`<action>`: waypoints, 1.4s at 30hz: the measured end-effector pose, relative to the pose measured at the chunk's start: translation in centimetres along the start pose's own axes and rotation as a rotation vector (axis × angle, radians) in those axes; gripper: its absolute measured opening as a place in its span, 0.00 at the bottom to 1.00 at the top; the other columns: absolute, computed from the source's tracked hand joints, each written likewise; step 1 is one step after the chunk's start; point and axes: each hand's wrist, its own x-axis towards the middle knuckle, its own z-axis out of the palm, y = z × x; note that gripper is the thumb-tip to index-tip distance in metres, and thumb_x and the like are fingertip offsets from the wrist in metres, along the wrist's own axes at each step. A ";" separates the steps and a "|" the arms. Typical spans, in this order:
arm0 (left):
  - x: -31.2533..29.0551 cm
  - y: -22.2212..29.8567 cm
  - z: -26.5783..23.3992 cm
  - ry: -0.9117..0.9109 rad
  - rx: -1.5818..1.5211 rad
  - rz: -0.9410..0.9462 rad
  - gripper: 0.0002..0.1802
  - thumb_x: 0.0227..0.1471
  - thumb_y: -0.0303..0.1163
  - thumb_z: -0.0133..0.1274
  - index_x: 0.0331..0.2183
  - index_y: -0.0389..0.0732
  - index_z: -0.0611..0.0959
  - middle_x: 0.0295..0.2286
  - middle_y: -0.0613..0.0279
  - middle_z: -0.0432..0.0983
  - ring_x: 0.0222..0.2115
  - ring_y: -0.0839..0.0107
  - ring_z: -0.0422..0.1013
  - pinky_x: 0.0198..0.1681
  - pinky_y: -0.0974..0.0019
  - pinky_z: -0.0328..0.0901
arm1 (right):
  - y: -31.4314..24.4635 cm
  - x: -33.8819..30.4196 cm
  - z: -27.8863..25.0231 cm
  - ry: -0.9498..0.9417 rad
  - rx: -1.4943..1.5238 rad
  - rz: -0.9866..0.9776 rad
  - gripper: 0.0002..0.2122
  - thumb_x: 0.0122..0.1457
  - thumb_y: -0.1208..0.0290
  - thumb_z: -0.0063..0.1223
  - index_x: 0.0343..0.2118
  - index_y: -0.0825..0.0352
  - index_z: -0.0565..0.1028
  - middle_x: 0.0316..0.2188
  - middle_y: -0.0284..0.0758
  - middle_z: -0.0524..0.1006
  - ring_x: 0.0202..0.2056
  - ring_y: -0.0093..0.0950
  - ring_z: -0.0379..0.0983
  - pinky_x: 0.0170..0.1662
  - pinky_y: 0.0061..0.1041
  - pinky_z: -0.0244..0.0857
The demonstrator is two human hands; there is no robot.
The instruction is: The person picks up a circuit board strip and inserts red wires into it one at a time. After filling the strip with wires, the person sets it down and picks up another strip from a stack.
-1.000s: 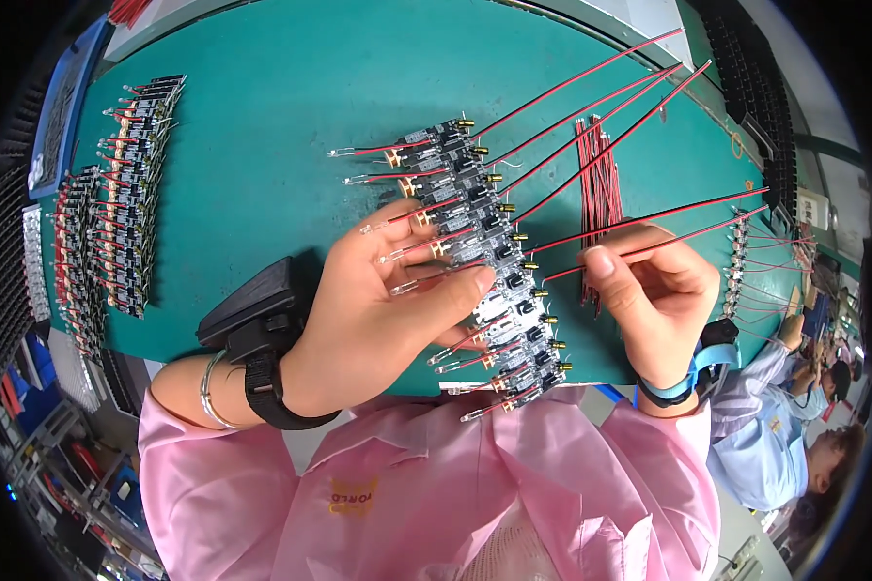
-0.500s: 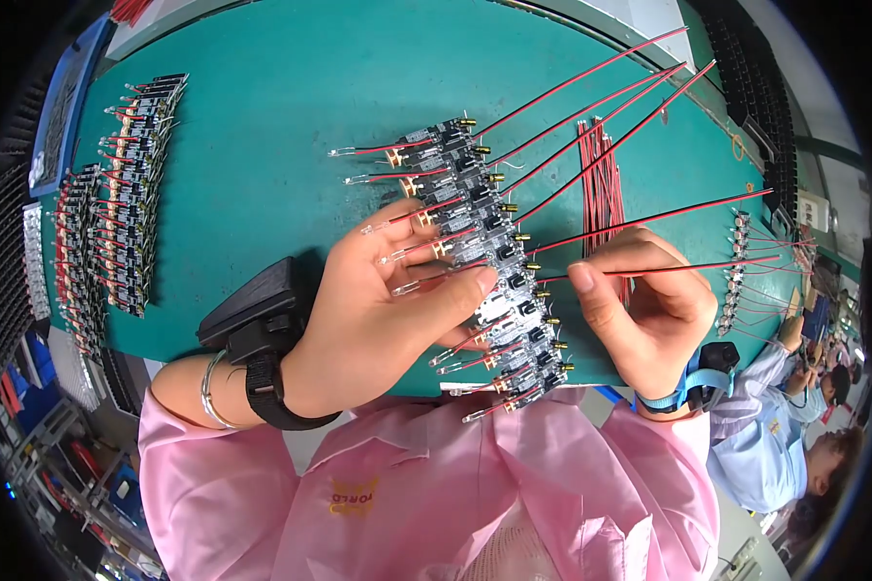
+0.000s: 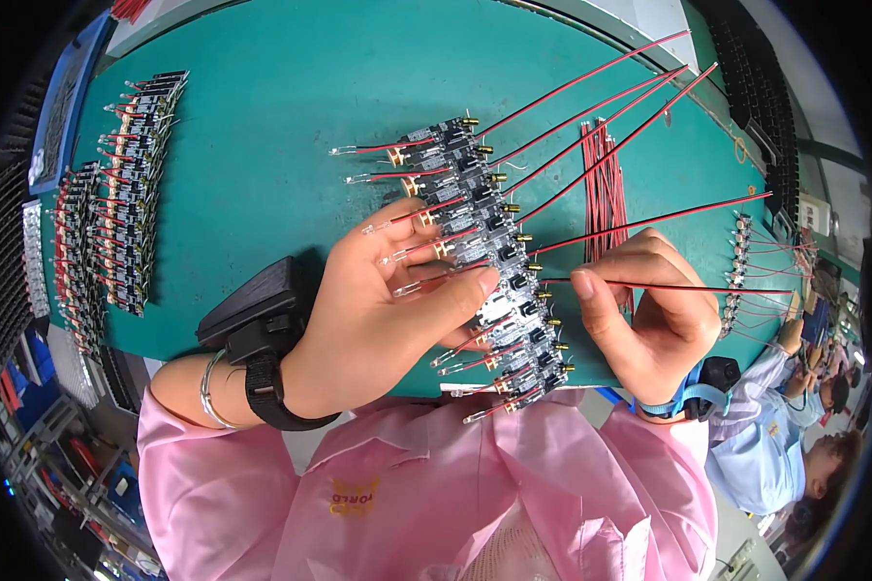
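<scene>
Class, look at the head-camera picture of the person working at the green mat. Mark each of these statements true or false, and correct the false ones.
1. The right hand pinches a red-and-black wire. True.
2. The left hand lies flat on the bare mat, away from the boards. False: its thumb and fingers rest on the row of small circuit boards.
3. A loose bundle of wires lies on the mat beyond the right hand. True.
4. The left wrist is bare. False: it wears a black strap with a box and a thin bangle.
5. More boards lie in rows at the mat's left edge. True.
</scene>
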 end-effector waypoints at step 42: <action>0.3 0.1 0.1 -0.008 -0.057 -0.021 0.17 0.43 0.21 0.50 0.38 0.36 0.68 0.33 0.61 0.70 0.32 0.75 0.69 0.29 0.69 0.71 | 2.8 0.5 -3.9 -0.028 -0.207 0.471 0.08 0.42 0.78 0.56 0.25 0.74 0.71 0.18 0.36 0.71 0.20 0.23 0.67 0.23 0.19 0.60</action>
